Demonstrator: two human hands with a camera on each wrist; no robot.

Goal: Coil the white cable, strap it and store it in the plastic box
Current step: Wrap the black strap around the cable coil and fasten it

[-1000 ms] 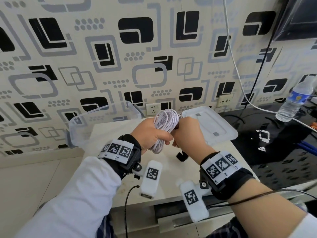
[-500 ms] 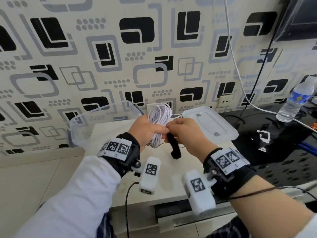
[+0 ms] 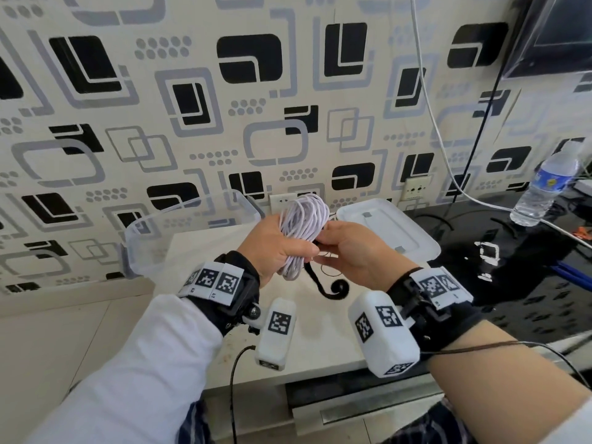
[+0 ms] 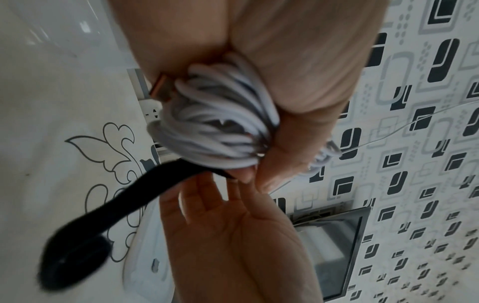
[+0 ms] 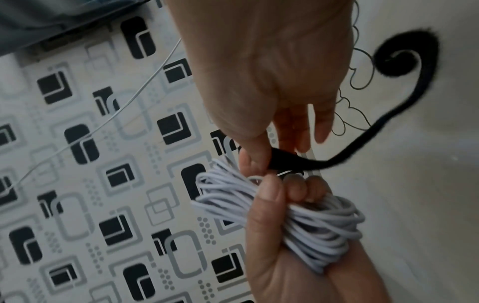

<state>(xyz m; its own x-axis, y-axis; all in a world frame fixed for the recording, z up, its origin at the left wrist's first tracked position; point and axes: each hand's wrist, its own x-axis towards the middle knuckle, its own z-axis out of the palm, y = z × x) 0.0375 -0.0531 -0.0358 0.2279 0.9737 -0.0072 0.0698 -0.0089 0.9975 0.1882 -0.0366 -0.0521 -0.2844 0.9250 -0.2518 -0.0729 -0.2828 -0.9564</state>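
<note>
2 hands are working above the desk (image 3: 224,251): our left hand (image 3: 272,248) is wrapping its fingers round the middle of the coiled white cable (image 3: 302,222), keeping the loops bunched so they are not springing apart, while our right hand (image 3: 349,251) is pinching 1 end of the black strap (image 3: 330,288) between thumb and fingertip right against the bundle, its other fingers loosely extended. We are letting the strap's free end hang below, curling into a spiral, apparently so it can be passed round the coil. We are judging the coiling done and the strapping barely begun. We are keeping the plastic box (image 3: 192,229) open behind our left hand, its lid (image 3: 387,229) lying beside it, ready for the cable.
</note>
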